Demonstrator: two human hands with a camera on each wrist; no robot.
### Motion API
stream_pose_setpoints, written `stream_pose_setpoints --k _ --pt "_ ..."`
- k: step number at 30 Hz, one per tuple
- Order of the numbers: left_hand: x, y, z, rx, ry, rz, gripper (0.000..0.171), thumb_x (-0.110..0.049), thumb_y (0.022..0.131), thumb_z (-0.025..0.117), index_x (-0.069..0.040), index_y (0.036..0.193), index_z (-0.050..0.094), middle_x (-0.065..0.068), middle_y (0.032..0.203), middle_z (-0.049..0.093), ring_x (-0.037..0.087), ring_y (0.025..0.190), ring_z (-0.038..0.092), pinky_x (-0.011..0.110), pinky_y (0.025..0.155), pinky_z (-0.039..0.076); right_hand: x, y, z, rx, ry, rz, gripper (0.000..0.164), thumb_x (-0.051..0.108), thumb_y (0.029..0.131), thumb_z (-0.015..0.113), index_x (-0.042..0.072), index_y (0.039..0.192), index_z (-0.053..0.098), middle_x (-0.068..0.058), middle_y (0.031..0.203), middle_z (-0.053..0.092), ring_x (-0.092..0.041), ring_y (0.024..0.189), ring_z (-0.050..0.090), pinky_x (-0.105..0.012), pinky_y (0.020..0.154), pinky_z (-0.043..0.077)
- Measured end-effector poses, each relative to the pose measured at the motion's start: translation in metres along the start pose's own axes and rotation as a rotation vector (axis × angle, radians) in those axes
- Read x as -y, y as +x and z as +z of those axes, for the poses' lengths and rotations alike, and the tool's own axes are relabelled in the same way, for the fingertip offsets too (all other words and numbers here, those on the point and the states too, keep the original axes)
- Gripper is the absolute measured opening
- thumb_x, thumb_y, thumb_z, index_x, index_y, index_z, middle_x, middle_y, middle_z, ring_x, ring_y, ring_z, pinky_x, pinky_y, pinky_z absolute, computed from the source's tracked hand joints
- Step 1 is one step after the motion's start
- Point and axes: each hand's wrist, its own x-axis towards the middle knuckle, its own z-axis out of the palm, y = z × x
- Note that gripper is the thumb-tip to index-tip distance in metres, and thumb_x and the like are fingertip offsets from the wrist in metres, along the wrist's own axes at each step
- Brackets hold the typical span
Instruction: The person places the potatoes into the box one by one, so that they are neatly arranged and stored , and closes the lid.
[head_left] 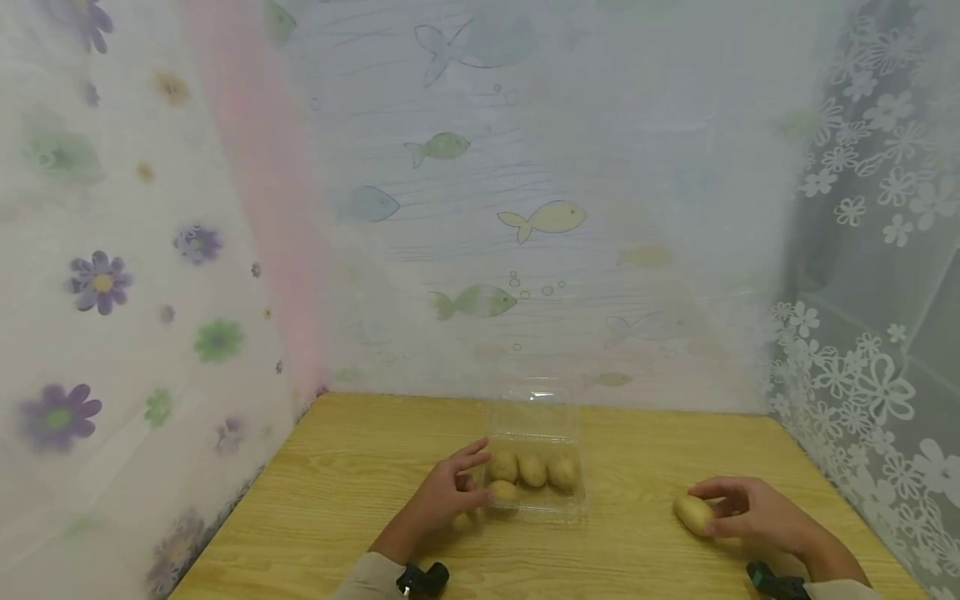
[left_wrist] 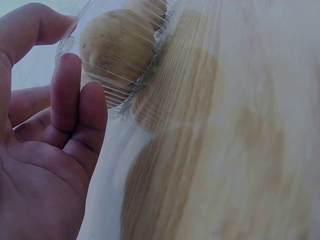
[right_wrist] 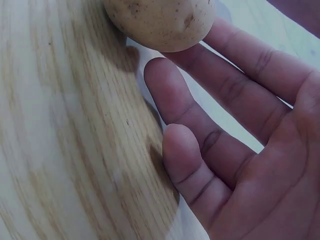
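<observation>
A clear plastic clamshell box [head_left: 543, 507] stands on the table with its lid [head_left: 534, 414] raised at the back. Inside it, three potatoes [head_left: 532, 470] line the back row and another potato [head_left: 503, 491] lies at the front left. My left hand [head_left: 444, 492] grips the box's left side, thumb near the front corner and fingers spread toward the back. In the left wrist view, a potato [left_wrist: 117, 47] shows through the ribbed wall. Off to the right of the box, my right hand [head_left: 757, 510] pinches a potato [head_left: 693, 515] between thumb and fingers, low over the table.
The wood-grain table [head_left: 630, 467] reaches back to a translucent curtain [head_left: 465, 225] printed with fish. Flowered sheets close in the left [head_left: 135, 333] and right [head_left: 862, 367] sides. A dark strap device sits on each wrist.
</observation>
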Motion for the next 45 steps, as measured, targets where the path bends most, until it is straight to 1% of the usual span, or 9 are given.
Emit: stream_pose_setpoints --k 8,17,20,25,28,31,36,39,45 --pt "-0.002 0.0 0.0 -0.01 0.025 -0.007 0.075 -0.022 0.095 0.078 -0.002 0.158 0.041 0.004 0.173 0.022 0.003 0.068 0.051 0.02 0.06 0.047 -0.003 0.001 0.001 -0.003 0.027 0.001 0.052 0.008 0.101 0.065 -0.014 0.145 0.048 0.021 0.129 0.066 -0.008 0.107 0.068 -0.028 0.084 0.057" --pt "-0.003 0.0 -0.001 -0.003 0.023 0.003 0.075 -0.021 0.096 0.077 0.0 0.158 0.039 0.006 0.173 0.02 0.002 0.067 0.05 0.02 0.061 0.048 -0.005 0.001 0.001 -0.047 -0.027 -0.019 0.052 0.01 0.099 0.068 -0.013 0.143 0.052 0.026 0.125 0.066 -0.006 0.104 0.069 -0.026 0.082 0.057" --pt "-0.004 0.0 -0.001 -0.001 0.023 0.0 0.075 -0.022 0.096 0.077 0.0 0.158 0.039 0.005 0.173 0.02 0.002 0.067 0.05 0.019 0.061 0.047 -0.005 0.001 0.003 -0.082 -0.053 -0.017 0.052 0.011 0.098 0.07 -0.012 0.142 0.055 0.02 0.125 0.068 -0.006 0.101 0.069 -0.027 0.081 0.058" --pt "-0.003 0.001 0.0 -0.002 0.012 0.002 0.075 -0.02 0.096 0.077 0.0 0.157 0.04 0.006 0.173 0.02 0.002 0.068 0.051 0.02 0.061 0.048 -0.002 -0.002 0.003 -0.133 -0.123 0.012 0.05 0.016 0.098 0.072 -0.008 0.141 0.058 -0.003 0.13 0.069 -0.005 0.099 0.069 -0.027 0.079 0.058" --pt "-0.001 0.001 0.001 0.001 0.011 0.004 0.075 -0.021 0.095 0.078 0.0 0.157 0.041 0.006 0.173 0.021 0.002 0.068 0.051 0.019 0.061 0.048 0.001 -0.003 0.003 -0.155 -0.147 0.045 0.051 0.019 0.098 0.072 -0.005 0.141 0.059 -0.007 0.131 0.068 -0.002 0.1 0.067 -0.027 0.079 0.057" --pt "0.0 0.0 0.001 -0.001 0.008 0.005 0.075 -0.022 0.095 0.078 -0.001 0.157 0.041 0.006 0.173 0.021 0.002 0.068 0.051 0.019 0.06 0.047 0.004 -0.002 0.003 -0.153 -0.121 0.054 0.053 0.02 0.099 0.072 -0.005 0.143 0.057 0.004 0.131 0.067 -0.002 0.103 0.066 -0.028 0.081 0.057" --pt "0.0 0.0 0.001 0.001 0.004 0.004 0.075 -0.023 0.095 0.078 -0.002 0.157 0.041 0.006 0.173 0.021 0.002 0.068 0.051 0.02 0.06 0.047 0.008 0.0 0.001 -0.113 0.067 0.043 0.059 0.013 0.101 0.066 -0.011 0.15 0.044 0.024 0.13 0.062 -0.009 0.111 0.069 -0.036 0.087 0.061" --pt "-0.001 0.0 0.0 -0.001 0.01 0.009 0.076 -0.023 0.095 0.079 0.0 0.157 0.041 0.007 0.173 0.02 0.002 0.068 0.049 0.019 0.06 0.047 0.012 0.002 0.0 -0.116 0.127 0.046 0.059 0.011 0.101 0.066 -0.008 0.152 0.043 0.026 0.132 0.06 -0.011 0.114 0.069 -0.04 0.088 0.061" --pt "0.0 0.001 0.0 -0.015 0.017 0.009 0.077 -0.023 0.093 0.08 0.0 0.156 0.043 0.006 0.173 0.022 0.003 0.069 0.049 0.018 0.06 0.046 0.021 0.007 0.001 -0.178 0.09 0.009 0.056 0.012 0.1 0.068 -0.006 0.149 0.048 0.028 0.131 0.058 -0.008 0.11 0.07 -0.041 0.084 0.062"
